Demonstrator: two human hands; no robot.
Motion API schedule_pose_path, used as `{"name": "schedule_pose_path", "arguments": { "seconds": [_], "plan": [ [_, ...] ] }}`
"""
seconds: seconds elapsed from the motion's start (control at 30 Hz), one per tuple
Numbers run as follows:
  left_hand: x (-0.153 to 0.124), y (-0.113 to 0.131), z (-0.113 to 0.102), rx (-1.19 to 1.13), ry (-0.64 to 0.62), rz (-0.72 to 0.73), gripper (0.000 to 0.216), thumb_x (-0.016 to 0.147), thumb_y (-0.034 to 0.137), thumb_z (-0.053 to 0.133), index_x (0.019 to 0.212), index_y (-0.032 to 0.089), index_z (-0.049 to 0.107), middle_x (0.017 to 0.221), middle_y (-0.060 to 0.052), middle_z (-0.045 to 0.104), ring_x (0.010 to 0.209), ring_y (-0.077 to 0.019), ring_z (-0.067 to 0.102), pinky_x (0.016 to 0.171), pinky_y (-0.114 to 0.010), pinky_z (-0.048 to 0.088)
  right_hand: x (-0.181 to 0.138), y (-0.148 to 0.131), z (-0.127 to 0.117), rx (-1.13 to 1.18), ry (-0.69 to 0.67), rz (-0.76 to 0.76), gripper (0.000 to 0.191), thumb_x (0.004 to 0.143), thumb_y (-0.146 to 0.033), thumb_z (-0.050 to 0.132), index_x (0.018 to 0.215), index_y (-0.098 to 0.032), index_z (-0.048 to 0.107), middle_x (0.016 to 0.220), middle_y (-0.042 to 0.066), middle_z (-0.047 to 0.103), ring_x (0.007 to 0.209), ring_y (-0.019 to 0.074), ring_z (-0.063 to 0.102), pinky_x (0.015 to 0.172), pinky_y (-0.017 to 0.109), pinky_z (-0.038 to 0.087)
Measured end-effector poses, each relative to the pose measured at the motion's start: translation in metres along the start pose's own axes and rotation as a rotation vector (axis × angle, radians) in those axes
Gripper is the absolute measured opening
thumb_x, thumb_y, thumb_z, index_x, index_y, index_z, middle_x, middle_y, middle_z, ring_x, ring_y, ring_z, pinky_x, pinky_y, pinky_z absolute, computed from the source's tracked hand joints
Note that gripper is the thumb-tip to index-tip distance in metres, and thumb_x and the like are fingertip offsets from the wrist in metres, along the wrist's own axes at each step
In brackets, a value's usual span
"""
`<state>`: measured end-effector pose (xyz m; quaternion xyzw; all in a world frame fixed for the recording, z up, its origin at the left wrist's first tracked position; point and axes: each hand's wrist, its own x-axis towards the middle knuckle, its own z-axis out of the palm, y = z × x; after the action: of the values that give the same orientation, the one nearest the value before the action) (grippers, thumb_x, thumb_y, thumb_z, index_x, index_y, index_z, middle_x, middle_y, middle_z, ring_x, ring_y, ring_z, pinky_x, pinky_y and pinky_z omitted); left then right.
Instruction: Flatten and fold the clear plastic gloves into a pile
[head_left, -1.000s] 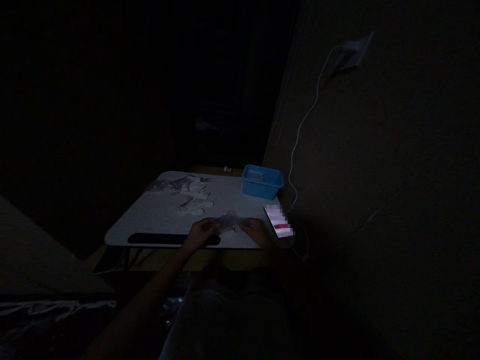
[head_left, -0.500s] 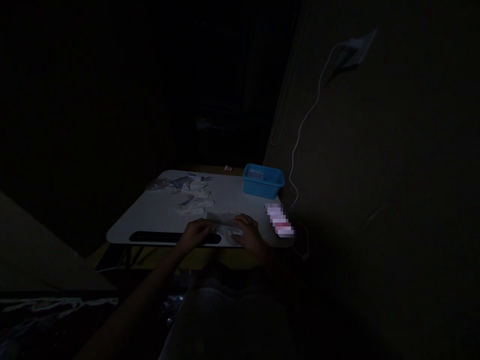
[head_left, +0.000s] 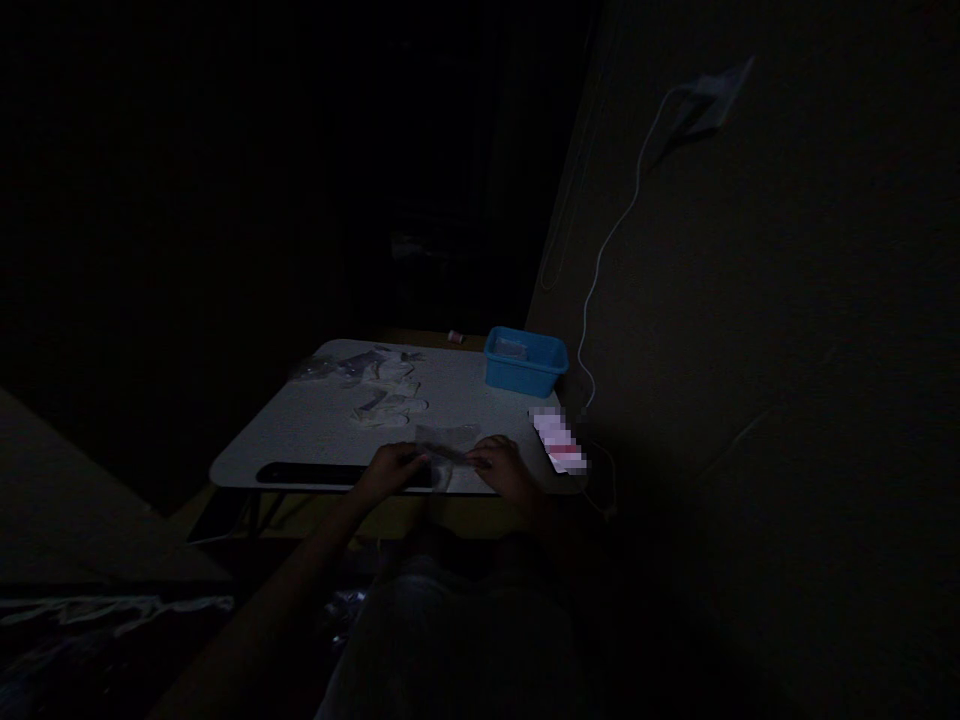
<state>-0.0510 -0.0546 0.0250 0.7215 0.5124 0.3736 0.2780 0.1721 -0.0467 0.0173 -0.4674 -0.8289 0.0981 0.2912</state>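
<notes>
A clear plastic bag is stretched between my hands near the front edge of the white table. My left hand pinches its left side, thumb and fingers together. At the other side my right hand grips the bag between thumb and fingertips. Dim light hides what, if anything, is inside it. Beyond my left hand lie several pale, flat pieces that look like gloves, and further back some crumpled clear plastic.
A blue basket with a clear packet in it stands at the back right. A lit phone lies at the right edge, near a white cable running up the wall. Behind the table is a small pinkish-white object.
My right hand's fingers have drawn together into a pinch on the bag's right side. The bag is now flatter and more spread out between my hands.
</notes>
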Motion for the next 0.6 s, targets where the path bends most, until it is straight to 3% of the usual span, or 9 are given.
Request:
{"name": "schedule_pose_path", "arguments": {
  "seconds": [0.17,0.3,0.47,0.6],
  "plan": [
    [0.004,0.007,0.001,0.032,0.019,-0.049,0.037,0.069,0.048,0.043,0.051,0.018,0.057,0.047,0.003,0.053,0.051,-0.0126,0.05,0.047,-0.02,0.037,0.002,0.004,0.002,0.053,-0.021,0.053,0.02,0.072,-0.014,0.055,0.08,-0.026,0.069,0.083,0.001,0.069,0.081,0.0168,0.059,0.076,0.028,0.042],
    [0.013,0.005,0.003,0.021,0.097,-0.089,0.033,0.069,0.042,0.041,0.051,0.018,0.053,0.046,0.003,0.05,0.051,-0.0123,0.049,0.047,-0.02,0.036,0.006,0.01,0.007,0.171,0.019,0.129,0.017,0.073,-0.02,0.054,0.08,-0.024,0.068,0.08,0.001,0.069,0.074,0.017,0.061,0.068,0.025,0.045],
    [0.023,-0.005,0.006,0.051,0.175,-0.154,0.025,0.068,0.037,0.042,0.063,0.018,0.056,0.05,0.002,0.055,0.055,-0.014,0.054,0.048,-0.02,0.038,0.01,0.016,0.01,0.321,0.024,0.198,0.024,0.072,-0.017,0.05,0.09,-0.02,0.066,0.075,0.001,0.068,0.069,0.0156,0.061,0.061,0.024,0.046],
    [0.025,-0.01,0.007,0.096,0.213,-0.189,0.031,0.066,0.03,0.048,0.092,0.016,0.056,0.056,0.002,0.059,0.055,-0.0144,0.057,0.05,-0.021,0.041,0.015,0.016,0.012,0.368,0.032,0.263,0.033,0.07,-0.016,0.051,0.101,-0.02,0.061,0.079,0.002,0.067,0.07,0.0154,0.06,0.063,0.025,0.047]
  ]
}}
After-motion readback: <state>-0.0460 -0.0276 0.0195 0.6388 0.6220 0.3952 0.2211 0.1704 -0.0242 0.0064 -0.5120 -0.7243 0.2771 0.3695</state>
